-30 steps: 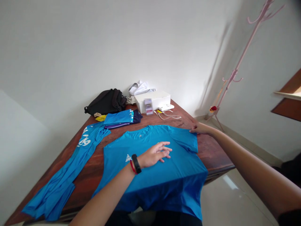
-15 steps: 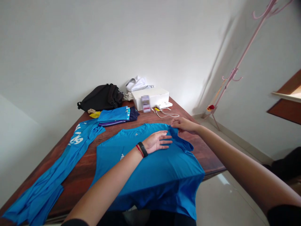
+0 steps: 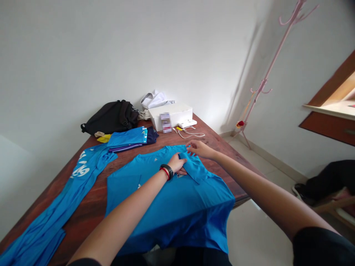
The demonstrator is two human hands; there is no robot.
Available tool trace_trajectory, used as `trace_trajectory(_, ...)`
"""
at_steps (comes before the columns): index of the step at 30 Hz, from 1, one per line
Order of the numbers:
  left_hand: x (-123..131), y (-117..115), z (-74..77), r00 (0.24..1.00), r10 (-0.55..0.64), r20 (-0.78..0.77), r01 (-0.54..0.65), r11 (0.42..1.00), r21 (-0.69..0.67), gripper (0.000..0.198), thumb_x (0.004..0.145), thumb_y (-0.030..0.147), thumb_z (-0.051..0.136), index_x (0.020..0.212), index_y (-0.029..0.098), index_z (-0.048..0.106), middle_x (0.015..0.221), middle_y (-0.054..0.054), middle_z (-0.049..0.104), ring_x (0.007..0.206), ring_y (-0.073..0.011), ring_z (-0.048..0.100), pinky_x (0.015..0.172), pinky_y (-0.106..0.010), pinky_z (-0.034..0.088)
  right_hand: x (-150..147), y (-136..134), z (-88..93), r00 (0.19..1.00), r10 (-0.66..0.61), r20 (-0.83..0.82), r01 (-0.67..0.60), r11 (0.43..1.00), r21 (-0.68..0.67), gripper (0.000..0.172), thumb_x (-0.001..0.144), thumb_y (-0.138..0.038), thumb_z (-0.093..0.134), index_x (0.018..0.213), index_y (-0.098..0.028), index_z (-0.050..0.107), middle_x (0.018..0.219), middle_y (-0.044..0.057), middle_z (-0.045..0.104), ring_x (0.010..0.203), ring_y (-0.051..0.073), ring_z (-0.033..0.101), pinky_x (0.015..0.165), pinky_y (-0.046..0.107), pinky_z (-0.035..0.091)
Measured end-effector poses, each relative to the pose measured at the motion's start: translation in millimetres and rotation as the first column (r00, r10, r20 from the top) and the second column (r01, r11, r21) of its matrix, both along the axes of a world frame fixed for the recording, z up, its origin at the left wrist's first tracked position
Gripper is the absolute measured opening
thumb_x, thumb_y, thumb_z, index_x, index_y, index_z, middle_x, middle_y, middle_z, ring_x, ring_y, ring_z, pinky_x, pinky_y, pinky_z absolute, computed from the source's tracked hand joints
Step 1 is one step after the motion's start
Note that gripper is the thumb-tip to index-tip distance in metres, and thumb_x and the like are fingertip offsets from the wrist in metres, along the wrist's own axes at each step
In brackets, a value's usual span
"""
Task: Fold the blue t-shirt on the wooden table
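Observation:
A bright blue T-shirt (image 3: 177, 218) lies spread flat on the wooden table (image 3: 213, 138), its collar toward the far side. My right hand (image 3: 199, 149) pinches the shirt's right-hand sleeve (image 3: 192, 168) near the collar, and that sleeve is folded inward over the chest. My left hand (image 3: 176, 163), with a black band and a red cord on its wrist, rests flat on the shirt. Its fingertips lie against the folded flap and seem to go under it.
A long blue garment with white print (image 3: 80, 170) lies along the table's left side. Behind are a folded clothing stack (image 3: 127, 137), a black backpack (image 3: 109, 118), a white box (image 3: 173, 114) and a white cable (image 3: 191, 133). A pink coat rack (image 3: 263, 83) stands to the right.
My right hand has moved left, carrying the sleeve inward over the shirt. My left hand has slid toward the collar and the folded flap. The view has shifted slightly.

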State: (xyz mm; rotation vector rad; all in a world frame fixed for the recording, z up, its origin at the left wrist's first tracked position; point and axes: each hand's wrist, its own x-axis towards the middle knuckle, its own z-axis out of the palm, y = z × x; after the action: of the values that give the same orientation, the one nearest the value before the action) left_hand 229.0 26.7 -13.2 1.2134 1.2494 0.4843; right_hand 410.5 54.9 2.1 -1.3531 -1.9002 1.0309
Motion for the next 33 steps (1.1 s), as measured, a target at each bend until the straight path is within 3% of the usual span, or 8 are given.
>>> trace_trajectory(5,-8.9,6.7,-0.8,0.978,-0.027,-0.205,0.058,0.987,0.147,0.064,0.095,0.024,0.055,0.150,0.020,0.024,0.087,-0.009,0.074,0.061,-0.0247,0.073,0.057,-0.035,0.059,31.2,-43.9,-12.4,0.987,-0.101,0.123,0.080,0.983,0.164,0.013,0.087,-0.030,0.065,0.094,-0.019,0.066,0.085,0.005,0.070,0.077,0.019,0.065,0.067,0.027,0.049)
trace_trajectory(8,-18.0,10.7,0.7,0.945,-0.051,-0.322,0.139,0.956,0.258,0.074,0.087,0.022,0.068,0.151,0.022,0.030,0.094,-0.009,0.074,0.068,-0.0253,0.074,0.066,-0.035,0.058,45.2,-83.3,-21.7,0.934,-0.123,0.336,0.028,0.961,0.274,0.023,0.086,-0.041,0.068,0.093,-0.019,0.065,0.091,0.006,0.068,0.079,0.021,0.064,0.070,0.030,0.047)
trace_trajectory(11,-26.7,16.0,3.8,0.905,-0.052,-0.422,0.219,0.908,0.357,0.077,0.076,0.025,0.081,0.144,0.021,0.044,0.107,-0.012,0.073,0.095,-0.0310,0.072,0.086,-0.038,0.054,55.4,-116.5,-29.5,0.903,-0.128,0.411,-0.002,0.953,0.303,0.035,0.082,-0.050,0.071,0.099,-0.020,0.064,0.101,0.008,0.065,0.090,0.025,0.063,0.077,0.033,0.048)
trace_trajectory(14,-28.2,24.7,7.8,0.879,-0.008,-0.476,0.253,0.855,0.452,0.074,0.076,0.035,0.081,0.141,0.021,0.048,0.127,-0.015,0.065,0.125,-0.0362,0.057,0.102,-0.041,0.044,63.5,-135.0,-36.5,0.915,-0.123,0.385,-0.002,0.951,0.309,0.032,0.084,-0.048,0.071,0.102,-0.022,0.065,0.101,0.007,0.063,0.092,0.024,0.062,0.079,0.033,0.048)
trace_trajectory(17,-17.4,38.4,9.0,0.877,-0.006,-0.481,0.287,0.809,0.514,0.064,0.078,0.036,0.080,0.135,0.021,0.053,0.131,-0.014,0.062,0.130,-0.0345,0.052,0.107,-0.039,0.040,68.2,-140.5,-45.4,0.936,-0.151,0.317,0.045,0.947,0.319,0.021,0.089,-0.042,0.064,0.096,-0.022,0.066,0.095,0.006,0.064,0.085,0.022,0.062,0.078,0.033,0.048)
trace_trajectory(24,32.3,79.7,-5.5,0.899,-0.122,-0.422,0.346,0.788,0.509,0.031,0.081,0.028,0.078,0.108,0.019,0.067,0.105,-0.007,0.071,0.103,-0.0238,0.066,0.094,-0.033,0.050,68.0,-138.8,-65.1,0.947,-0.221,0.233,0.122,0.920,0.373,0.023,0.098,-0.038,0.051,0.091,-0.023,0.067,0.092,0.005,0.064,0.085,0.021,0.063,0.079,0.033,0.048)
trace_trajectory(29,49.8,102.4,-17.6,0.899,-0.178,-0.399,0.362,0.816,0.451,0.031,0.096,0.034,0.064,0.121,0.015,0.061,0.120,-0.009,0.064,0.102,-0.0223,0.065,0.088,-0.043,0.056,65.7,-141.7,-65.2,0.941,-0.235,0.242,0.122,0.906,0.405,0.020,0.098,-0.033,0.049,0.091,-0.023,0.065,0.094,0.004,0.063,0.088,0.021,0.063,0.082,0.032,0.048)
trace_trajectory(33,48.3,111.8,-23.2,0.900,-0.202,-0.387,0.371,0.820,0.435,0.035,0.097,0.035,0.062,0.127,0.017,0.059,0.126,-0.010,0.061,0.106,-0.0237,0.064,0.089,-0.044,0.056,63.6,-142.8,-62.9,0.931,-0.262,0.253,0.144,0.903,0.405,0.020,0.098,-0.033,0.047,0.089,-0.022,0.062,0.093,0.006,0.063,0.086,0.021,0.062,0.080,0.033,0.048)
